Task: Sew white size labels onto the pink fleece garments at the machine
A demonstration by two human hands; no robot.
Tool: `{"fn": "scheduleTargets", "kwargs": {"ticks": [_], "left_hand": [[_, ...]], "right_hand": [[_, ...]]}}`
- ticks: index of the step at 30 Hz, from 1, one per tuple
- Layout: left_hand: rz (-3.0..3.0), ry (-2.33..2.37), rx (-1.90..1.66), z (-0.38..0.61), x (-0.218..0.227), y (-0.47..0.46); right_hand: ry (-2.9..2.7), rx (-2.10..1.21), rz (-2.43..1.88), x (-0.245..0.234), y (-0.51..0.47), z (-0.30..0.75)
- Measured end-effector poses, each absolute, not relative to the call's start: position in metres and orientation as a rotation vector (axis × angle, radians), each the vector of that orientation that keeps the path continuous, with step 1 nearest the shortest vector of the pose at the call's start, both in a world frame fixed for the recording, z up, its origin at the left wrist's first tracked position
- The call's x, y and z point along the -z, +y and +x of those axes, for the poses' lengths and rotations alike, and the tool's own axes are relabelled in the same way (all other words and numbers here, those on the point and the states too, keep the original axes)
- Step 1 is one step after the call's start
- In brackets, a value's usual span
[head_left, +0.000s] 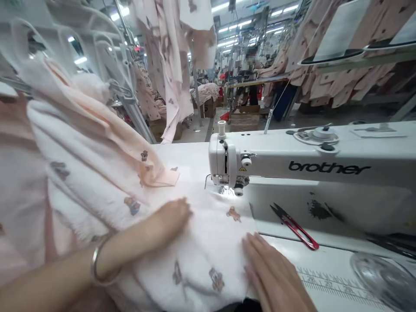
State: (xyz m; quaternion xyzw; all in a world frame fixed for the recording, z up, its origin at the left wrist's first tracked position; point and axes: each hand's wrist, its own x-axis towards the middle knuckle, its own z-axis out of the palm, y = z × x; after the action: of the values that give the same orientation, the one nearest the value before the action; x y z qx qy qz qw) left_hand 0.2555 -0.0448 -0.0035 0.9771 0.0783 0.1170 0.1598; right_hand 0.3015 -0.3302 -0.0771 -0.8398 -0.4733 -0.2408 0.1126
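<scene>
A pale pink plush fabric (204,242) printed with small bears lies over the sewing machine bed, its upper edge beneath the presser foot (224,189). My left hand (173,216), blurred, rests on the cloth left of the needle, fingers curled down and closed on it. A bracelet (95,264) circles that wrist. Stretched out flat, my right hand (271,273) touches the fabric's right edge with its fingertips. The white sewing machine (276,160) stands just beyond both hands, its needle area lit. More of the bear-print cloth (97,160) is heaped at left.
Red-handled thread snips (299,229) lie right of the needle. A ruler scale (331,281) marks the table's front, near a clear round object (383,277). White thread cones (341,30) stand at upper right. Hanging garment pieces (172,56) and a white rack (126,95) rise behind.
</scene>
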Motion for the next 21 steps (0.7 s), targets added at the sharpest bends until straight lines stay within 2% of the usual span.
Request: {"fn": "scheduleTargets", "kwargs": {"ticks": [4,6,10,16,21], "left_hand": [[3.029,0.052,0.197,0.286,0.031,-0.069],[3.095,0.087,0.338,0.314,0.033,-0.058],[3.101,0.206,0.301,0.355,0.034,-0.024],[3.124,0.415,0.166,0.358,0.031,0.000],[3.130,0.089,0.081,0.342,0.016,-0.005]], "right_hand": [[-1.352,0.793,-2.537,0.072,-0.293,0.321],[-1.250,0.816,-2.587,0.065,-0.282,0.332],[-1.282,0.822,-2.463,0.064,-0.274,0.315],[-1.532,0.616,-2.234,0.099,-0.266,0.265],[-1.456,0.666,-2.139,0.105,-0.261,0.267]]}}
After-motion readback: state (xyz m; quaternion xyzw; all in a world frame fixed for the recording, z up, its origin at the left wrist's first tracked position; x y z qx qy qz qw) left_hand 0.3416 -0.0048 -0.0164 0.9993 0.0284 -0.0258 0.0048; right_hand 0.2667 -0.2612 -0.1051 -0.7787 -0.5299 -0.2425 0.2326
